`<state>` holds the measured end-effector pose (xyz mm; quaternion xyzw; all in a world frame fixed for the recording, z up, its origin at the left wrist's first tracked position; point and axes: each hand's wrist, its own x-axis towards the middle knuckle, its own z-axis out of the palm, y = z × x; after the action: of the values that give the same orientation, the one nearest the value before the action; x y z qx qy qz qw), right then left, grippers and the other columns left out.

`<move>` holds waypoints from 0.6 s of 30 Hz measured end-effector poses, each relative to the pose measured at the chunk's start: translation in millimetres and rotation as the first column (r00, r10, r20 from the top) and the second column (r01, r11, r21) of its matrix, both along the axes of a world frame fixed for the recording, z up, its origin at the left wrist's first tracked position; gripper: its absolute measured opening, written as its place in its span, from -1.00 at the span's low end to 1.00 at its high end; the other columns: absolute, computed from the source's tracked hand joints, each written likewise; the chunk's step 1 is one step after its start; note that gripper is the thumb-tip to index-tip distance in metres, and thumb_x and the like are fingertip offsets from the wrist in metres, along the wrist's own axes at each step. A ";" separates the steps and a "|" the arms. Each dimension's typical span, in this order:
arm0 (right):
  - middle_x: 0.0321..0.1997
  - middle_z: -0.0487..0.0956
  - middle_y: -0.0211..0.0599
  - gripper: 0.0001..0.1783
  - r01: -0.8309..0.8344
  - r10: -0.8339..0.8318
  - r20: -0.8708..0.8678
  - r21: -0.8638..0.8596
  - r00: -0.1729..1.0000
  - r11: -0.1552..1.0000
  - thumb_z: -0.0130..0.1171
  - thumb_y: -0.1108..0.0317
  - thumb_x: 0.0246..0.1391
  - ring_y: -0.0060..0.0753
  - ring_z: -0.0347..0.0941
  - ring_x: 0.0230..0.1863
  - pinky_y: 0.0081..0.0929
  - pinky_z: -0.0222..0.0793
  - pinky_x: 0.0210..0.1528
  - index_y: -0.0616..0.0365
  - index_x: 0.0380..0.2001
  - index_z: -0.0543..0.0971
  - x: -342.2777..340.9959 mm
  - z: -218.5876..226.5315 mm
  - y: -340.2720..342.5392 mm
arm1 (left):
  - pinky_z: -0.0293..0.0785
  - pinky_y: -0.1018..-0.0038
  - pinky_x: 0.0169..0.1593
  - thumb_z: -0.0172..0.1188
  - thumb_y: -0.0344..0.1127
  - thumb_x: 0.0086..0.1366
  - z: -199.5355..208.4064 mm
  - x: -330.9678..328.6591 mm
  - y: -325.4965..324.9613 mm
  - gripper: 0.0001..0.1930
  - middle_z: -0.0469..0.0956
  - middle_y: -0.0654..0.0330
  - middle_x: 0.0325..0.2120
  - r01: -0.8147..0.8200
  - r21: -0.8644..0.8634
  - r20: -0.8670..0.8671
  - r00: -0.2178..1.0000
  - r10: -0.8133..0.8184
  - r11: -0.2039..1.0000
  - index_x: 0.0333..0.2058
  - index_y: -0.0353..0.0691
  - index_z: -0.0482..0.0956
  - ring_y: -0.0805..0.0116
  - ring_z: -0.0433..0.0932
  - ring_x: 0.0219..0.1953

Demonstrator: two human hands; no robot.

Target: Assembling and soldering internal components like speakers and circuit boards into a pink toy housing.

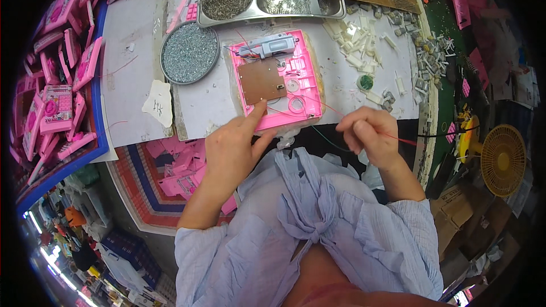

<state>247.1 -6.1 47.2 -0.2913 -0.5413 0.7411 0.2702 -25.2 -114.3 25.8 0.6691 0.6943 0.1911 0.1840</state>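
Note:
A pink plastic housing (309,77) lies open side up on the bench in front of me. Inside it are a brown circuit board (260,81) and a grey plastic part (267,46) with thin wires. My left hand (232,146) rests at the housing's near left, its index fingertip on the board's lower edge and the thumb apart. To the right of the housing, my right hand (372,136) is closed in a pinch on a thin red wire (327,106). That wire runs back to the housing. A dark green wire (330,139) hangs off the bench's near edge.
A round tray of small screws (189,54) stands left of the housing. Behind is a steel tray (272,21) of small metal parts. White plastic pieces (364,45) and small motors (432,59) lie right. Pink housings fill a blue-edged bin (103,79) at left. A yellow fan (503,160) stands right.

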 end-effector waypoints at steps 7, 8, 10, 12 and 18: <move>-0.28 0.73 -0.26 -0.67 -0.427 0.483 -0.071 0.368 0.873 0.826 0.20 0.32 0.29 -0.46 0.65 -0.38 -0.57 0.49 -0.41 0.29 0.03 0.66 -26.6 24.9 -2.1 | 0.45 0.20 -0.27 0.42 -0.35 0.10 -35.8 27.0 30.2 -0.49 0.48 0.21 -0.45 0.282 0.296 0.092 0.943 -0.321 0.912 0.08 -0.17 0.63 0.10 0.50 -0.39; -0.08 0.72 -0.20 -0.54 -0.537 0.563 -0.084 0.215 0.822 0.816 0.28 0.29 0.19 -0.33 0.68 -0.24 -0.50 0.53 -0.30 0.21 0.14 0.62 -23.4 41.0 13.3 | 0.44 0.22 -0.28 0.42 -0.36 0.10 -37.6 23.4 28.4 -0.52 0.50 0.21 -0.43 0.298 0.324 0.091 0.935 -0.343 0.898 0.05 -0.17 0.64 0.12 0.51 -0.39; -0.09 0.69 -0.19 -0.47 -0.244 0.250 0.032 0.371 0.968 0.896 0.33 0.22 0.14 -0.24 0.63 -0.15 -0.38 0.50 -0.16 0.16 0.16 0.61 -19.5 28.8 35.1 | 0.44 0.25 -0.31 0.42 -0.37 0.10 -38.7 15.7 27.2 -0.58 0.54 0.22 -0.40 0.339 0.387 0.107 0.907 -0.407 0.858 -0.02 -0.17 0.66 0.17 0.53 -0.38; -0.10 0.65 -0.21 -0.43 -0.174 0.095 0.159 0.625 0.983 0.761 0.37 0.10 0.09 -0.16 0.56 -0.10 -0.27 0.45 -0.06 0.14 0.14 0.62 -27.4 8.1 50.4 | 0.42 0.29 -0.32 0.36 -0.37 0.11 -38.1 12.4 23.5 -0.65 0.53 0.24 -0.40 0.367 0.412 0.072 0.899 -0.432 0.834 -0.07 -0.19 0.66 0.23 0.53 -0.38; -0.15 0.59 -0.36 -0.48 -0.460 0.023 0.471 0.848 0.882 0.262 0.40 0.02 0.01 -0.17 0.43 -0.05 -0.15 0.30 -0.02 0.09 -0.03 0.66 -70.9 -34.7 23.8 | 0.39 0.29 -0.41 0.41 -0.40 0.14 -39.5 -5.6 -2.2 -0.77 0.54 0.23 -0.47 0.122 0.514 0.125 0.969 -0.215 0.849 -0.19 -0.18 0.68 0.22 0.52 -0.48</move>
<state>176.3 17.7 12.5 -0.1195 -0.9489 0.2426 0.1628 -30.9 -116.5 -13.6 0.7324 0.5397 0.4073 0.0805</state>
